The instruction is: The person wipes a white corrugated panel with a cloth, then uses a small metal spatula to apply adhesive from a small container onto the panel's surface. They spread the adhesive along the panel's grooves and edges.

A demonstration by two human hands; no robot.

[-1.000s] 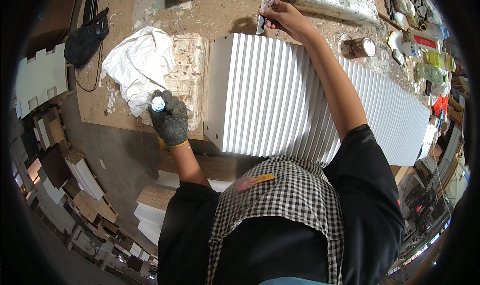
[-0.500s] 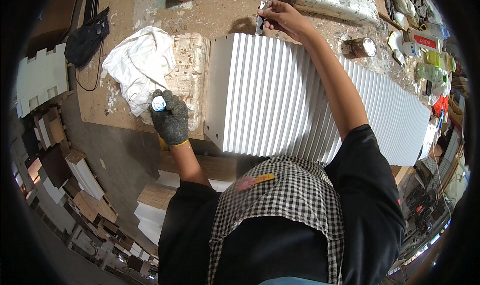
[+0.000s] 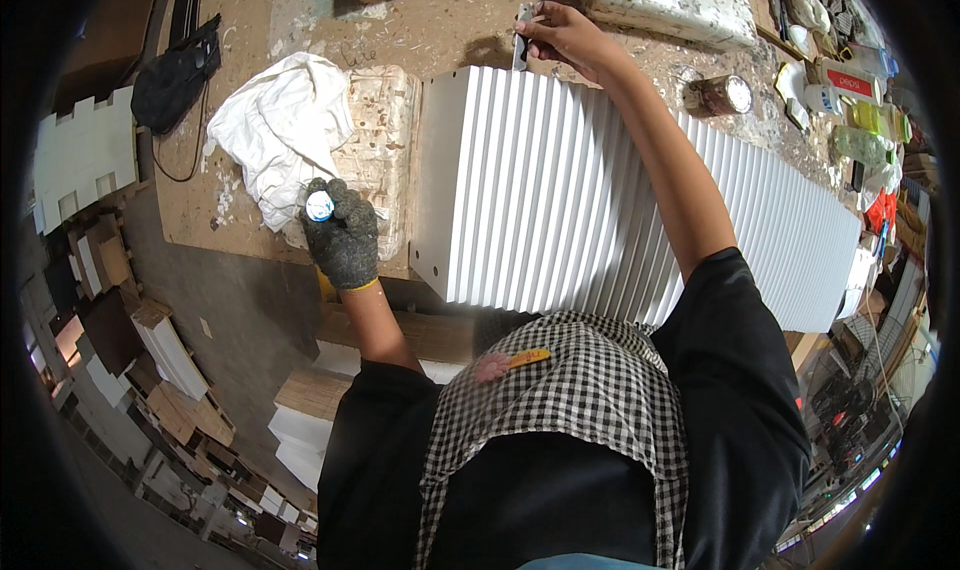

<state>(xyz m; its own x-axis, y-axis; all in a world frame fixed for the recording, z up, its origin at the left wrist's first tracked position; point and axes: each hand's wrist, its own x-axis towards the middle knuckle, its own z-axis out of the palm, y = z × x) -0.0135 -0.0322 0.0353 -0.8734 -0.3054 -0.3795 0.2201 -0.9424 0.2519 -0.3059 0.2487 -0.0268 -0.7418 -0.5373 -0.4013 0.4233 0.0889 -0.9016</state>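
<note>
A white ribbed panel (image 3: 530, 185), thick like a box, lies across the workbench in front of me. My right hand (image 3: 575, 42) is bare and pinches a small scraper (image 3: 520, 48), its blade pointing down at the panel's far edge near the left end. On my left hand (image 3: 348, 242) is a dark grey work glove with a yellow cuff. Its fingers curl round a small round object with a white and blue face (image 3: 320, 206); the rest of that object is hidden. Just beyond this hand lies a crumpled white cloth (image 3: 285, 120).
A paint-spattered block (image 3: 385, 160) stands beside the panel's left end, with another block (image 3: 670, 5) behind. A stained can (image 3: 725, 96) lies beyond the panel. Bottles and cups crowd the far right. At far left is a black bag (image 3: 175, 80).
</note>
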